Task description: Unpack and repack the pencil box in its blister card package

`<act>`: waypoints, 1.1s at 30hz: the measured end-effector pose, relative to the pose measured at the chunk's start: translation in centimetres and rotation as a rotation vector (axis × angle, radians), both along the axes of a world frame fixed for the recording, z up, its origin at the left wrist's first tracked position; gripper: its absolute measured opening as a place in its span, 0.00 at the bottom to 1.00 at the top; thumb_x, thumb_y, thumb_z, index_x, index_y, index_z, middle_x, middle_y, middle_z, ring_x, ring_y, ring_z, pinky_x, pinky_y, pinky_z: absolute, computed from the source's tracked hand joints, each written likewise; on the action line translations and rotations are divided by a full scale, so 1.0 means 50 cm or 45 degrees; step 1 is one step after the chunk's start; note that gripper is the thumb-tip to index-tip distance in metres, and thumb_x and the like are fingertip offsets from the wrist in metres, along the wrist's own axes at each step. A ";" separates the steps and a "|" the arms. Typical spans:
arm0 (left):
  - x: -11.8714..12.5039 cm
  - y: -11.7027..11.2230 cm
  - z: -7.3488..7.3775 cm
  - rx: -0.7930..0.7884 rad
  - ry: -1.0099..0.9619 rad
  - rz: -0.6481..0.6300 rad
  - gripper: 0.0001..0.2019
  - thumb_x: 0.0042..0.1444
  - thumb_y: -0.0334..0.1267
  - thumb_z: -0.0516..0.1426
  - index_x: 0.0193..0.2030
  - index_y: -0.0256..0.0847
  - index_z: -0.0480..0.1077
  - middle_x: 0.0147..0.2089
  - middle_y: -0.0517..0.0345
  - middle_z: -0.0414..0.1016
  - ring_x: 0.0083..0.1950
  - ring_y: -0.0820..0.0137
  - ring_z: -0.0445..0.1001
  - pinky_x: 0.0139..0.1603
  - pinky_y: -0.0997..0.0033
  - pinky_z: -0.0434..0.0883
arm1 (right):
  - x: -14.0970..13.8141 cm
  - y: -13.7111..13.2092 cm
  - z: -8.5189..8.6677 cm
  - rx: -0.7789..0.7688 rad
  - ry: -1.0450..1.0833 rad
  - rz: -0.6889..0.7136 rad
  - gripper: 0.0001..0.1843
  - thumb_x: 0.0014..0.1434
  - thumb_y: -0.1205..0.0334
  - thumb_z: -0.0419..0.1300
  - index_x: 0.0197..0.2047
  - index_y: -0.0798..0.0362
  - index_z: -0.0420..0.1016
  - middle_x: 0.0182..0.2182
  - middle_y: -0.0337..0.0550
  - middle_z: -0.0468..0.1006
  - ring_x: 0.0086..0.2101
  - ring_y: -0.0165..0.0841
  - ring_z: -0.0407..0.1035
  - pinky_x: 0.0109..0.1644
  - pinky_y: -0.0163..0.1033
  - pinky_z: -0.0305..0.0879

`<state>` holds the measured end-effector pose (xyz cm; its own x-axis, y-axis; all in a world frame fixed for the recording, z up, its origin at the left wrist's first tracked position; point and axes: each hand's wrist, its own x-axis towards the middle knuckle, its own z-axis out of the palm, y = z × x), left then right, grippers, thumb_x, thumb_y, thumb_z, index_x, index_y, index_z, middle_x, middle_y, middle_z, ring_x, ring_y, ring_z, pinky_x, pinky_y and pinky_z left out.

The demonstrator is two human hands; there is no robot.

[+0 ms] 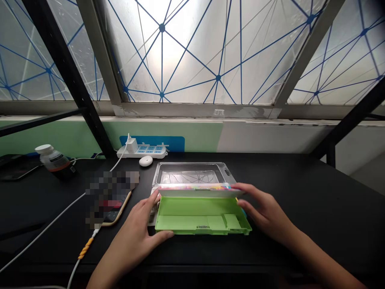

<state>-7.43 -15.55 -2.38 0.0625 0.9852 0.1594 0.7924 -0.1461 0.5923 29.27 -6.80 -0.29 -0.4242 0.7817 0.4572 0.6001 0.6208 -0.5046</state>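
On a black desk (303,224), a green pencil case (201,222) lies open in front of the person, its lid (195,191) raised. The right hand (264,210) grips the lid's end with curled fingers, apparently propping it, while the left hand (132,235) clasps the base's corner, fingers spread, steadying it.

Wide free room across the black desk (325,208) at 3 o'clock from the green pencil case (203,220). In the way: a clear plastic tray (189,172) at 12 o'clock, a smartphone (112,214) and white charging cable (45,228) at 9 o'clock, a pill bottle (54,158) at 10 o'clock.
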 end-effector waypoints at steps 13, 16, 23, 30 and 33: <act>0.049 0.021 0.005 0.084 -0.006 0.055 0.23 0.68 0.56 0.46 0.57 0.46 0.70 0.61 0.49 0.70 0.63 0.53 0.65 0.63 0.49 0.64 | -0.003 -0.020 -0.017 -0.422 0.028 -0.157 0.25 0.64 0.43 0.58 0.59 0.47 0.67 0.48 0.47 0.80 0.44 0.43 0.76 0.44 0.44 0.75; 0.047 0.025 -0.007 0.135 0.065 0.115 0.23 0.67 0.56 0.49 0.57 0.44 0.70 0.67 0.48 0.65 0.67 0.52 0.61 0.65 0.48 0.62 | -0.012 -0.011 -0.007 -0.361 -0.091 -0.254 0.26 0.65 0.41 0.55 0.59 0.48 0.68 0.44 0.47 0.79 0.40 0.43 0.75 0.42 0.46 0.73; 0.044 0.026 -0.012 0.132 0.134 0.080 0.30 0.66 0.56 0.51 0.69 0.42 0.60 0.70 0.44 0.63 0.71 0.53 0.59 0.68 0.48 0.59 | -0.092 -0.012 0.033 0.182 -0.594 -0.126 0.16 0.68 0.52 0.55 0.54 0.49 0.73 0.50 0.52 0.74 0.49 0.47 0.69 0.49 0.52 0.64; 0.040 0.020 -0.009 0.055 0.065 0.021 0.34 0.66 0.52 0.53 0.74 0.48 0.48 0.73 0.49 0.58 0.72 0.54 0.58 0.72 0.45 0.52 | -0.224 0.018 0.040 0.174 -0.697 0.056 0.15 0.69 0.53 0.54 0.46 0.54 0.75 0.40 0.50 0.76 0.42 0.43 0.69 0.46 0.48 0.64; 0.037 0.023 -0.013 0.041 0.031 -0.011 0.36 0.67 0.49 0.53 0.76 0.50 0.41 0.73 0.49 0.58 0.73 0.57 0.57 0.72 0.45 0.52 | -0.247 0.037 0.025 0.211 -0.633 0.037 0.13 0.69 0.55 0.54 0.40 0.55 0.73 0.37 0.49 0.74 0.40 0.42 0.68 0.45 0.47 0.65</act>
<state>-5.60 -14.41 -3.03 0.0756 0.9790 0.1894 0.8053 -0.1720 0.5674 16.94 -4.94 0.96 -0.6419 0.7006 0.3117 0.7233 0.6881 -0.0569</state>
